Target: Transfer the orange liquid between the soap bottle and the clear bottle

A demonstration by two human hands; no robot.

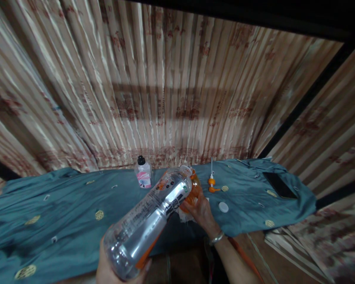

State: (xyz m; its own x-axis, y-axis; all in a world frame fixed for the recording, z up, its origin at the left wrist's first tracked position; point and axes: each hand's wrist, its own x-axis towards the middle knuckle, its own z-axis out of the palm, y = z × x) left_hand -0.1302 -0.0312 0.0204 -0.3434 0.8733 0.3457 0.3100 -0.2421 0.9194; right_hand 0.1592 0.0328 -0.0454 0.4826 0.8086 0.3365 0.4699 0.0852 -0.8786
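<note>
My left hand (106, 266) is closed around the base of a large clear plastic bottle (149, 225) with silver and orange on its label. The bottle is tilted, its neck toward the upper right. My right hand (199, 209), with a bracelet at the wrist, grips a smaller orange translucent bottle (194, 185). The mouth of the clear bottle is right at the top of the orange one; whether they touch I cannot tell. Something white, like tissue, shows below the orange bottle. An orange and white pump head (211, 181) lies to the right, near a white round cap (223, 207).
A teal patterned cloth (77, 209) covers the surface. At the back stands a clear bottle with a black cap and pink label (143, 175). A dark phone (279, 185) lies at the right. Patterned curtains (177, 79) hang behind, with dark frame bars around them.
</note>
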